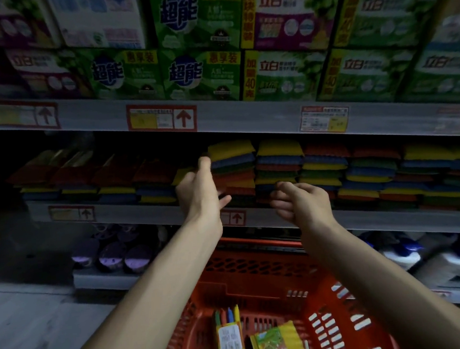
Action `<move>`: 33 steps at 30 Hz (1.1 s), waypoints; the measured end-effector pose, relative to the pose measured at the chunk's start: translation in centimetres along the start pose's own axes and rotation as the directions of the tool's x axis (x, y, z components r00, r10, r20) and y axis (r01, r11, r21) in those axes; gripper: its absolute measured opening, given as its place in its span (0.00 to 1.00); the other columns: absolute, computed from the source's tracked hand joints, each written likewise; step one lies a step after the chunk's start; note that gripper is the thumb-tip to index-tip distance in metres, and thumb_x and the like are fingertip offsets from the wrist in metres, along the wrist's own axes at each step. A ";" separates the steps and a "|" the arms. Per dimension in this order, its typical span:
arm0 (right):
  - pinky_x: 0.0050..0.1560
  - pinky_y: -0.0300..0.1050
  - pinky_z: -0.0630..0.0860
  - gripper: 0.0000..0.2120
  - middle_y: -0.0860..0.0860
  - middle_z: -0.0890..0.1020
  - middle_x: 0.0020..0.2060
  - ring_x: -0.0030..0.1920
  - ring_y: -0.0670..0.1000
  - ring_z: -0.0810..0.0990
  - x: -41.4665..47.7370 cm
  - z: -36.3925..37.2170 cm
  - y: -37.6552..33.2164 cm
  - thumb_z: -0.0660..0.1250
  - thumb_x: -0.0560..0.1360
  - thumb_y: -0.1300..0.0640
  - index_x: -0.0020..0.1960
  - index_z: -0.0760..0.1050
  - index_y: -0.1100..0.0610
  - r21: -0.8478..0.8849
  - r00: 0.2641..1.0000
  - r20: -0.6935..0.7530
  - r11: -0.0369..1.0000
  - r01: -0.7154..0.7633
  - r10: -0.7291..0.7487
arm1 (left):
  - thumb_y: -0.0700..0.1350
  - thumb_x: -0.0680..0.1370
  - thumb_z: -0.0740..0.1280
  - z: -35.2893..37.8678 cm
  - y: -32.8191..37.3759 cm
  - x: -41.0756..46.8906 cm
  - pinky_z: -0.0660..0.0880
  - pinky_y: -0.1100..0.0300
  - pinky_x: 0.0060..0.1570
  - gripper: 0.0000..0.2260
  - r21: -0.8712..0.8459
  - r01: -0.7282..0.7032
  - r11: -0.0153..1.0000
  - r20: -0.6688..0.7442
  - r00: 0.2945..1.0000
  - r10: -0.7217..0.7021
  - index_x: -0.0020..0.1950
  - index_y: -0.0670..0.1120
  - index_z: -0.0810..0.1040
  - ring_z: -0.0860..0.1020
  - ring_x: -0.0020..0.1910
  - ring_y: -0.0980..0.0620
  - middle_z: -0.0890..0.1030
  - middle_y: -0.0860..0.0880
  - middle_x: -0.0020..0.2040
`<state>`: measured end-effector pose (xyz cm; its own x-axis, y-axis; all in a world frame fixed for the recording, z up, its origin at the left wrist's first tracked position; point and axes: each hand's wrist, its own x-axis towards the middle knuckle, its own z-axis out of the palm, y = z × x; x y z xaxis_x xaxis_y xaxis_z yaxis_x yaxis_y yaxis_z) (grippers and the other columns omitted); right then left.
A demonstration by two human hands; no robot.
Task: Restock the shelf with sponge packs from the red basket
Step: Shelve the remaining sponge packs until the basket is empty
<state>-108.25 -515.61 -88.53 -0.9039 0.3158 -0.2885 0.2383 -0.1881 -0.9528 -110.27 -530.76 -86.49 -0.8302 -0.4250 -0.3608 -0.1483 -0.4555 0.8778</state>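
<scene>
Restocking stage: partway; shelf (149,212) holds tall sponge stacks (324,167).
Left hand (199,187): fingers straight, touching a stack (232,171).
Right hand (299,199): loosely curled, empty.
Red basket (259,276): two packs (277,341) remain.

Dim light, pale floor (29,330), detergent boxes (201,74) above

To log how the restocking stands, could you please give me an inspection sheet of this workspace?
Surface: shelf carries rows of stacked sponge packs.
Job's things: red basket below the arms, two packs inside: labelled pack, yellow pack.
Clutter: nothing seen.
Grippers: left hand open at a stack, contact blurred; right hand loosely curled, holding nothing.
Cables: nothing seen.
Surroundings: green boxes above, purple round items below, price tags; dim light.
</scene>
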 end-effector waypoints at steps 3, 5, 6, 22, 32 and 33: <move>0.28 0.37 0.75 0.16 0.55 0.85 0.39 0.33 0.49 0.83 0.5 0.0 0.2 0.70 0.80 0.60 0.65 0.76 0.67 0.075 0.998 -0.013 0.996 -0.055 0.056 | 0.48 0.83 0.64 -0.1 -0.1 -0.4 0.84 0.46 0.50 0.11 -0.027 0.004 1.000 0.014 1.000 -0.003 0.41 0.52 0.71 0.84 0.49 0.42 0.73 0.54 0.42; 0.35 0.39 0.80 0.18 0.56 0.87 0.43 0.39 0.51 0.87 0.8 0.0 0.4 0.70 0.80 0.58 0.66 0.76 0.67 0.091 0.996 -0.025 0.992 -0.087 0.090 | 0.45 0.84 0.63 -0.2 -0.5 -0.4 0.84 0.46 0.50 0.10 -0.022 -0.012 1.000 0.009 1.000 0.012 0.42 0.50 0.72 0.85 0.49 0.42 0.74 0.53 0.44; 0.37 0.40 0.81 0.18 0.56 0.87 0.44 0.39 0.50 0.88 0.9 0.1 0.5 0.69 0.81 0.58 0.66 0.76 0.67 0.101 0.995 -0.024 0.990 -0.099 0.102 | 0.43 0.84 0.63 -0.3 -0.7 -0.4 0.84 0.47 0.49 0.10 -0.020 -0.009 1.000 0.003 1.000 0.009 0.43 0.49 0.71 0.85 0.49 0.42 0.74 0.53 0.44; 0.29 0.39 0.76 0.19 0.53 0.87 0.37 0.30 0.48 0.86 2.3 2.0 0.8 0.70 0.79 0.59 0.67 0.75 0.65 0.183 0.976 -0.171 0.978 -0.100 0.132 | 0.42 0.79 0.71 0.6 -2.5 -0.7 0.79 0.62 0.28 0.10 -0.041 0.252 0.967 0.042 0.967 -0.250 0.58 0.39 0.79 0.86 0.40 0.48 0.86 0.42 0.47; 0.37 0.42 0.78 0.12 0.52 0.83 0.39 0.37 0.49 0.84 2.2 1.9 0.6 0.67 0.82 0.61 0.63 0.71 0.63 0.147 0.982 -0.153 0.985 -0.087 0.110 | 0.36 0.81 0.67 0.9 -2.5 -0.6 0.76 0.62 0.26 0.10 0.070 0.113 0.991 -0.015 0.994 -0.112 0.40 0.40 0.76 0.82 0.31 0.51 0.81 0.44 0.36; 0.38 0.42 0.78 0.14 0.52 0.83 0.40 0.37 0.49 0.84 2.2 1.8 0.6 0.66 0.82 0.62 0.65 0.71 0.64 0.140 0.984 -0.144 0.986 -0.088 0.108 | 0.36 0.81 0.66 0.9 -2.4 -0.6 0.76 0.62 0.26 0.11 0.097 0.091 0.991 -0.015 0.996 -0.090 0.39 0.40 0.75 0.82 0.30 0.51 0.80 0.45 0.34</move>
<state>-110.71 -516.74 -89.59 -0.8123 0.4238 -0.4007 0.2651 -0.3437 -0.9009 -109.96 -528.69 -88.09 -0.8055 -0.3940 -0.4428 -0.2747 -0.4139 0.8679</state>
